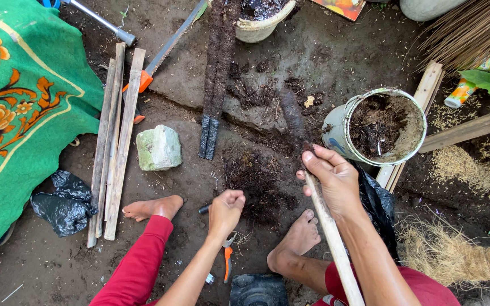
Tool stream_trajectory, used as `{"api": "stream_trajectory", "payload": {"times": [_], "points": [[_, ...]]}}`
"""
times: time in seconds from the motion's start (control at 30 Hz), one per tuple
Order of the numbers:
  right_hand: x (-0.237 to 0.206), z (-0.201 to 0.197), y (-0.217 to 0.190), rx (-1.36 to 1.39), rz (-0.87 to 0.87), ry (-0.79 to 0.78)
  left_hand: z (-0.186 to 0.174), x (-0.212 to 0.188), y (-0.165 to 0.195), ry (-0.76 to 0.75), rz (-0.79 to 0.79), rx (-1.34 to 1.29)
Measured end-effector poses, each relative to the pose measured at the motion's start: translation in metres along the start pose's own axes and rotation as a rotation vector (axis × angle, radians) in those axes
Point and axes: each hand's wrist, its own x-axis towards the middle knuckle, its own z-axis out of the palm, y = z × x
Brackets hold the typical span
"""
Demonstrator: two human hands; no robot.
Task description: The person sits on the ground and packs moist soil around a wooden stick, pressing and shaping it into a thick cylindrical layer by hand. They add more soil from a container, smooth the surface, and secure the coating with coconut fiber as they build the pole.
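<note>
My right hand (334, 180) grips a long pale wooden stick (331, 233) whose far end is wrapped in dark fibrous material (292, 116). My left hand (226, 208) is closed in a fist low over the dirt, next to a small dark handle (203, 209); whether it holds anything I cannot tell. Orange-handled pliers (227, 260) lie just under that wrist. My bare feet (153, 207) (298, 238) rest on the ground either side of a pile of dark fibre (256, 178).
A white bucket of dark soil (376, 126) stands right of the stick. Two finished fibre-wrapped poles (218, 73), a pale stone (159, 148), wooden slats (114, 141), a saw (165, 51), a green floral cloth (18, 113), black plastic bags (63, 203) and coir fibre (455, 255) surround me.
</note>
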Motion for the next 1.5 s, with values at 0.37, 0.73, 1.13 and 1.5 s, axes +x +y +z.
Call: {"api": "stream_trajectory", "payload": {"times": [0.37,0.73,1.13,1.5], "points": [[-0.007,0.009,0.016,-0.007,0.032,-0.092,0.017,-0.065,0.110,0.090,0.667,-0.335],[-0.028,0.009,0.005,-0.061,0.044,-0.120,-0.008,-0.071,0.130,0.093,0.622,-0.193],[-0.085,0.016,0.010,-0.286,-0.054,-0.182,-0.077,-0.051,0.162,-0.114,1.469,0.431],[-0.124,0.015,-0.012,-0.441,-0.219,-0.124,-0.040,-0.118,0.130,0.141,1.300,0.016]]}}
